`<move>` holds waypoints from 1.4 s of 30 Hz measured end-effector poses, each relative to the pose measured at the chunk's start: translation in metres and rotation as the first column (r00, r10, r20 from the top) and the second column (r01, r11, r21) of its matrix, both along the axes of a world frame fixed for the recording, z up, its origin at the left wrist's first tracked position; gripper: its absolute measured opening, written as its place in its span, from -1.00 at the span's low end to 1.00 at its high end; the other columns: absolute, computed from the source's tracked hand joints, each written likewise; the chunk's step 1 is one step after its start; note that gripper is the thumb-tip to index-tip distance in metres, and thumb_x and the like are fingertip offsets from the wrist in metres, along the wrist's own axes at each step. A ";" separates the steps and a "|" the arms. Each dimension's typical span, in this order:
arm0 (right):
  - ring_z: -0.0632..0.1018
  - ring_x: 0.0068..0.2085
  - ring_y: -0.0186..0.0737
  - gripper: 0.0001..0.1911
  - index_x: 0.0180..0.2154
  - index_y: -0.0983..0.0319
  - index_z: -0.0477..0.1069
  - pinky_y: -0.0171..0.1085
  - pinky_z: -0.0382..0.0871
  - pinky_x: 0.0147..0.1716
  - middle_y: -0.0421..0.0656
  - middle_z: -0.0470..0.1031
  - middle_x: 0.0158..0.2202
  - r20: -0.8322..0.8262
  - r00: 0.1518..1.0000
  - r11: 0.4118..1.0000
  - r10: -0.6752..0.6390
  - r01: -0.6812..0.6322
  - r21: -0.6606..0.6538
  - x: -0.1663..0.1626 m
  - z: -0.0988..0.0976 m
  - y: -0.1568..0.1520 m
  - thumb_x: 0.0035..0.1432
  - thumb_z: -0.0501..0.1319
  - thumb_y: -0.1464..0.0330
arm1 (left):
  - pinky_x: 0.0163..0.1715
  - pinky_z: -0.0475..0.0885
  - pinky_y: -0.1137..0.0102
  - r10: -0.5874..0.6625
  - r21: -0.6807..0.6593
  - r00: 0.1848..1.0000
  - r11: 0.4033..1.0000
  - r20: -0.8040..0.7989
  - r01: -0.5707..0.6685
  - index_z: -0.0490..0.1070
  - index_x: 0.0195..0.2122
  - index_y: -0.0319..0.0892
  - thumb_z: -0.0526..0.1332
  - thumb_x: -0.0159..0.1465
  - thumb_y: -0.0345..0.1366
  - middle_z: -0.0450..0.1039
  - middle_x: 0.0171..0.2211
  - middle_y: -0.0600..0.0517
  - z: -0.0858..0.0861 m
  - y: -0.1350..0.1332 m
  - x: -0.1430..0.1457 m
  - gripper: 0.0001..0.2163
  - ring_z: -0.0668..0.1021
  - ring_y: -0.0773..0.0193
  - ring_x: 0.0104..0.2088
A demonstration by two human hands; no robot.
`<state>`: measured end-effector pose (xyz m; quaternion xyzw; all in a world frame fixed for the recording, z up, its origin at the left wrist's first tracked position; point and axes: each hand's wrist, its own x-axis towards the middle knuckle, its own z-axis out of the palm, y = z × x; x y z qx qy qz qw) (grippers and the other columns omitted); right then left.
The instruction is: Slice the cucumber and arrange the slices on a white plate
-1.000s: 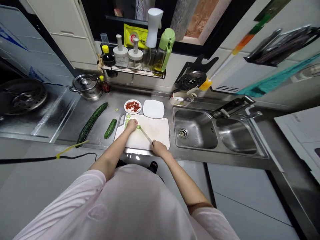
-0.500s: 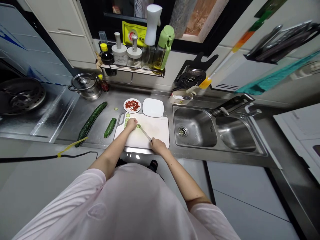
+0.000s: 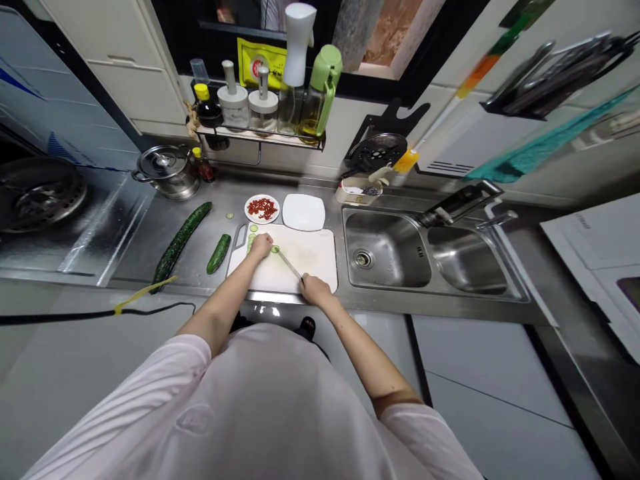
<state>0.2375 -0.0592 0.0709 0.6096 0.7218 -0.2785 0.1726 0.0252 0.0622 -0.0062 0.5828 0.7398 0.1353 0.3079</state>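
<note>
A white cutting board [image 3: 310, 263] lies on the steel counter before me. My left hand [image 3: 261, 246] rests curled on the board's left part, fingers pressed down on a cucumber piece that it mostly hides; a green slice [image 3: 275, 249] shows at its fingertips. My right hand [image 3: 315, 289] is closed round the handle of a knife [image 3: 290, 265], whose blade points up-left to that slice. Thin cucumber slices [image 3: 253, 229] lie at the board's top left corner.
Left of the board lie a short cucumber piece [image 3: 219, 253] and a long whole cucumber [image 3: 181, 241]. Behind are a plate of red chilli [image 3: 262, 209], an empty white plate [image 3: 303, 212], a lidded pot [image 3: 164, 170] and a condiment shelf [image 3: 260, 137]. A double sink [image 3: 430, 257] is right.
The view has drifted, shifting everything slightly up and left. Both hands keep their places on the board, with the knife still at the cucumber.
</note>
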 end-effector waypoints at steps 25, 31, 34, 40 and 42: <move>0.54 -0.09 -0.04 -0.67 -0.04 0.25 0.34 -0.24 0.32 -0.23 0.05 0.51 -0.10 0.001 1.000 0.999 -0.029 0.029 0.027 0.015 -0.005 -0.020 0.33 -0.05 0.23 | 0.01 0.29 0.37 -0.079 0.159 0.992 0.983 -0.099 0.094 0.46 -0.15 -0.14 0.10 0.27 -0.34 0.37 -0.13 -0.09 -0.006 -0.024 0.007 -0.80 0.43 0.17 -0.05; 0.53 -0.10 -0.08 -0.64 -0.06 0.23 0.36 -0.28 0.28 -0.24 0.01 0.52 -0.13 -0.044 0.996 0.990 -0.080 0.085 0.114 0.020 -0.012 -0.024 0.33 -0.05 0.16 | 0.06 0.27 0.30 -0.100 0.222 0.989 0.967 -0.106 0.122 0.45 -0.06 -0.15 0.13 0.26 -0.29 0.33 -0.09 -0.11 -0.006 -0.033 0.009 -0.75 0.40 0.11 -0.02; 0.53 -0.10 -0.10 -0.61 -0.08 0.22 0.36 -0.30 0.26 -0.26 -0.01 0.53 -0.16 -0.085 0.984 0.971 -0.158 0.171 0.165 0.023 -0.018 -0.022 0.34 -0.08 0.12 | 0.05 0.27 0.28 -0.127 0.241 0.983 0.958 -0.130 0.156 0.45 -0.06 -0.16 0.15 0.24 -0.29 0.32 -0.11 -0.11 -0.005 -0.037 0.009 -0.75 0.40 0.09 -0.04; 0.52 -0.09 -0.11 -0.56 -0.07 0.23 0.35 -0.30 0.25 -0.24 0.00 0.52 -0.16 -0.104 0.962 0.944 -0.253 0.269 0.192 0.020 -0.026 -0.013 0.35 -0.12 0.08 | 0.01 0.29 0.28 -0.125 0.278 0.981 0.947 -0.151 0.163 0.45 -0.14 -0.17 0.18 0.22 -0.32 0.33 -0.13 -0.12 -0.002 -0.042 0.012 -0.80 0.40 0.09 -0.06; 0.52 -0.10 -0.10 -0.54 -0.06 0.24 0.34 -0.29 0.26 -0.23 0.01 0.52 -0.15 -0.098 0.958 0.941 -0.270 0.284 0.184 0.018 -0.027 -0.009 0.36 -0.14 0.08 | 0.00 0.29 0.29 -0.106 0.282 0.984 0.949 -0.145 0.144 0.44 -0.17 -0.16 0.20 0.19 -0.35 0.35 -0.14 -0.11 0.001 -0.041 0.013 -0.82 0.41 0.09 -0.07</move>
